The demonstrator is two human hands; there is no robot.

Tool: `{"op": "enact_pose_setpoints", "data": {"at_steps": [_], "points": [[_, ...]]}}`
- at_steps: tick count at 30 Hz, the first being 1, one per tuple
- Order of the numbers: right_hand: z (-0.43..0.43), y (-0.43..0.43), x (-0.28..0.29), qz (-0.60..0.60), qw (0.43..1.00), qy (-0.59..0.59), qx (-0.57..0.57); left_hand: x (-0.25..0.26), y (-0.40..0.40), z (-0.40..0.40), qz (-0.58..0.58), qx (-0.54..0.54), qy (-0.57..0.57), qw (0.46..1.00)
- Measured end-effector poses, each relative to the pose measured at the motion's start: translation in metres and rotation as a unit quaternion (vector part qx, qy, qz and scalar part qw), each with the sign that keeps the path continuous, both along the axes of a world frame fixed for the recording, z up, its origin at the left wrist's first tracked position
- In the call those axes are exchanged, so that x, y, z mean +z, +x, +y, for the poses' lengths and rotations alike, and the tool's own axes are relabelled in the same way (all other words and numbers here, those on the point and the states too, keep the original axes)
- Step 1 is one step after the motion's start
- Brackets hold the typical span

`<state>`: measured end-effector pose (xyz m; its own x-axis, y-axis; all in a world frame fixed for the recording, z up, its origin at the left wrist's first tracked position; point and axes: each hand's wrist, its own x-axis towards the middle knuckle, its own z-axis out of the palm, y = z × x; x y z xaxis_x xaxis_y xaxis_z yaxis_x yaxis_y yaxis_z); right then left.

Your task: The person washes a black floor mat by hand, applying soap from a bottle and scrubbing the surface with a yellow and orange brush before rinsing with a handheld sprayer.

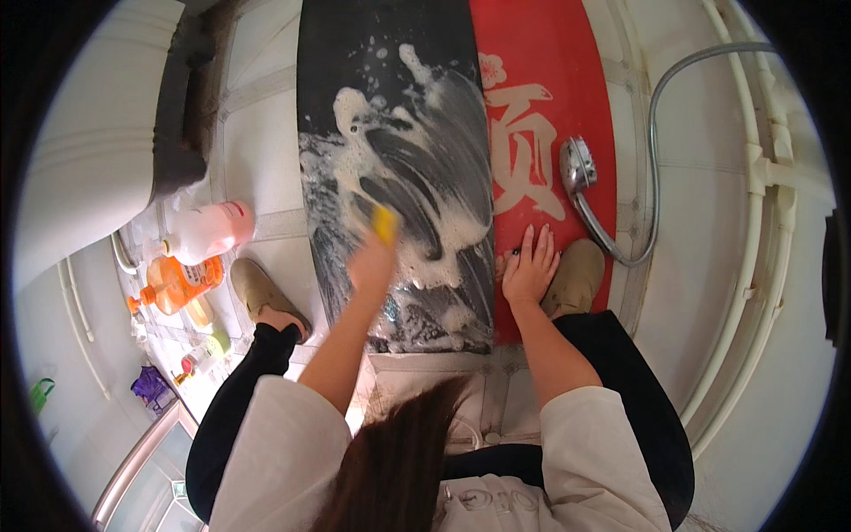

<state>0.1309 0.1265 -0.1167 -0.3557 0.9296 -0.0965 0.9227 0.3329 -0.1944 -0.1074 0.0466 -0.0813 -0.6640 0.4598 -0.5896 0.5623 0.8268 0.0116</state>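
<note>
My left hand (372,266) grips a small yellow scrubbing block (384,225), blurred, so I cannot tell whether it is a sponge or a brush. It is over the soapy black rubber-like surface (385,40) of a mat, where white foam (349,110) lies in curved streaks. Beside this black part runs a red mat face (552,40) with a large pale character and a flower. Whether both belong to one folded mat I cannot tell. My right hand (528,269) rests palm down on the red face near its black border, fingers slightly apart, holding nothing.
A chrome shower head (580,163) lies on the red mat, its metal hose (655,133) curving right toward white wall pipes (754,179). On the tiled floor at left are a pink-liquid jug (209,233), an orange pump bottle (176,282) and a green-capped bottle (209,349). My clogs flank the mat.
</note>
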Motion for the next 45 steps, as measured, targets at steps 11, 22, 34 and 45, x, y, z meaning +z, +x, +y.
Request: {"op": "enact_pose_setpoints", "data": {"at_steps": [11, 22, 34, 45], "points": [[0.0, -0.01, 0.005, -0.006, 1.0, -0.001, 0.006, -0.003, -0.022, -0.025, 0.051, 0.179, 0.11, 0.976], [-0.069, -0.135, 0.063, 0.23, 0.923, -0.182, 0.248, -0.031, -0.011, -0.038, -0.152, 0.429, 0.202, 0.867], [-0.032, -0.18, 0.063, -0.073, 0.945, -0.204, 0.245, 0.153, -0.187, -0.083, -0.091, -0.228, 0.039, 0.969], [-0.029, -0.269, 0.022, -0.069, 0.934, -0.077, 0.342, 0.049, -0.167, -0.164, -0.266, 0.237, 0.524, 0.774]]}}
